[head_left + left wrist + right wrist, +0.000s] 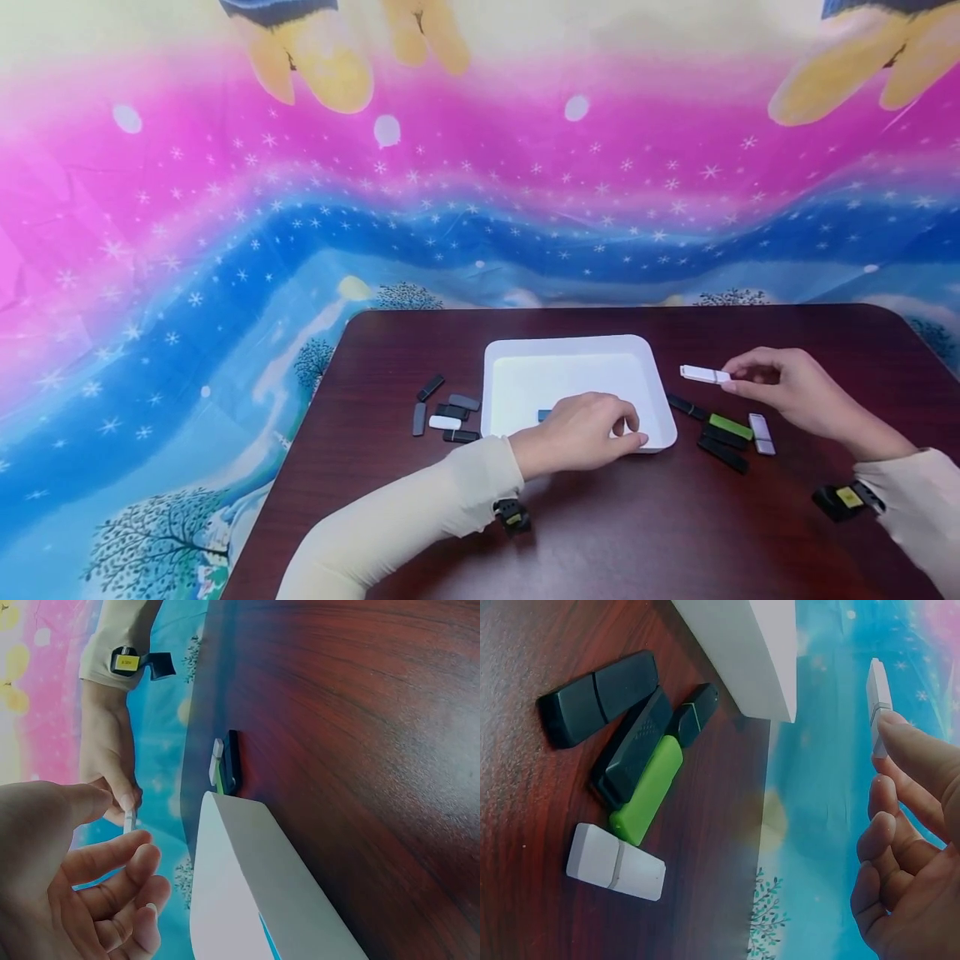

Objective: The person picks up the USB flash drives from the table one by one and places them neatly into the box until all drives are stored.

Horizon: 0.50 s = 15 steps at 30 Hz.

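My right hand (798, 396) pinches a white USB flash drive (701, 374) between thumb and fingertips, raised above the table right of the tray. The right wrist view shows the drive sticking out past the thumb, a thin grey band round it. Over the front part of a white tray (570, 379), my left hand (585, 429) hovers with loosely bent fingers and nothing between them. A blue piece (543, 415) lies in the tray, mostly hidden by this hand. Below the right hand lie a green drive (649, 791), a white one (616, 861) and several black ones (600, 697).
Left of the tray, a loose group holds black drives (431, 387), grey ones (419, 419) and a white one (445, 422). All stand on a dark wooden table (637, 533). A colourful printed cloth (480, 167) hangs behind its far edge.
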### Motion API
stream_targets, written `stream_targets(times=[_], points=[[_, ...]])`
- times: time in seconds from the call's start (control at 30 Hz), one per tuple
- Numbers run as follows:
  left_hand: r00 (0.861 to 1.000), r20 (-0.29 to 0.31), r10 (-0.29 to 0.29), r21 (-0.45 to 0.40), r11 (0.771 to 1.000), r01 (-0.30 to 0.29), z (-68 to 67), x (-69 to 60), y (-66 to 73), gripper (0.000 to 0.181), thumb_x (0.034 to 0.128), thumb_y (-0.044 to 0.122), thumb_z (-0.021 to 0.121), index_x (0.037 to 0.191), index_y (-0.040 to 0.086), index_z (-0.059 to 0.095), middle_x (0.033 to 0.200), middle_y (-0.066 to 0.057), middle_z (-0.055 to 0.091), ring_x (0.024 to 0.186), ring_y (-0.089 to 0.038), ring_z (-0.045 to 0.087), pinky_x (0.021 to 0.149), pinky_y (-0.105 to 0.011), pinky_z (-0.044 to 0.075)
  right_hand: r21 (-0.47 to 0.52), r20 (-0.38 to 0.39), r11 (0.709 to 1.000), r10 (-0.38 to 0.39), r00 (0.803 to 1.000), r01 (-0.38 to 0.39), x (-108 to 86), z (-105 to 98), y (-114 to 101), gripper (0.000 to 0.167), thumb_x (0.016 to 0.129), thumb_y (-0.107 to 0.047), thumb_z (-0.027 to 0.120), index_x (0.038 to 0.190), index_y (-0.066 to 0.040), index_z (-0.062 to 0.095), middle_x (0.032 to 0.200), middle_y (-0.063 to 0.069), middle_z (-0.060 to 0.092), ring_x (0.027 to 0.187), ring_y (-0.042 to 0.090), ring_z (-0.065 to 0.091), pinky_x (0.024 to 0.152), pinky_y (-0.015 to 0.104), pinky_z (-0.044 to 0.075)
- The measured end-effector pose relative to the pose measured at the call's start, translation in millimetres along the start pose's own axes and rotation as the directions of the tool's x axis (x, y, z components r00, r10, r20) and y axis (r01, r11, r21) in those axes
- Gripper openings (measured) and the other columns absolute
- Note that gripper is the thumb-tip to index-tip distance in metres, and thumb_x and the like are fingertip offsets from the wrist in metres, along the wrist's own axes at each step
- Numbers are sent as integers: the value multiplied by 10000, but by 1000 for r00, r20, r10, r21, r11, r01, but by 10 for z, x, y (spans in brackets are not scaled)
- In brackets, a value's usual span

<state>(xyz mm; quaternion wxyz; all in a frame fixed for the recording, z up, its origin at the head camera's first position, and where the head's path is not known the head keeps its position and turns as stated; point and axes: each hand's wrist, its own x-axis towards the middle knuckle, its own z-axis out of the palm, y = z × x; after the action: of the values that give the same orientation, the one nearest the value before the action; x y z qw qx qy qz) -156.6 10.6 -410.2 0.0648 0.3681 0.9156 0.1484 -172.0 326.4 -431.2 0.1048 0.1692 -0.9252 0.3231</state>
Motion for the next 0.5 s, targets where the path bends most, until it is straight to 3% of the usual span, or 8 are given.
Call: stream_targets(times=[0.5], points=[[1000, -20, -3, -6, 1000, 2, -27, -43, -139, 214, 983, 427, 634, 1044, 264, 757, 858, 169, 681, 725, 40, 531, 617, -128, 401, -11, 52, 999, 31, 998, -30, 65, 51, -138, 155, 846, -78, 802, 990, -92, 747, 816, -7, 649, 625, 51, 449, 507, 233, 370]])
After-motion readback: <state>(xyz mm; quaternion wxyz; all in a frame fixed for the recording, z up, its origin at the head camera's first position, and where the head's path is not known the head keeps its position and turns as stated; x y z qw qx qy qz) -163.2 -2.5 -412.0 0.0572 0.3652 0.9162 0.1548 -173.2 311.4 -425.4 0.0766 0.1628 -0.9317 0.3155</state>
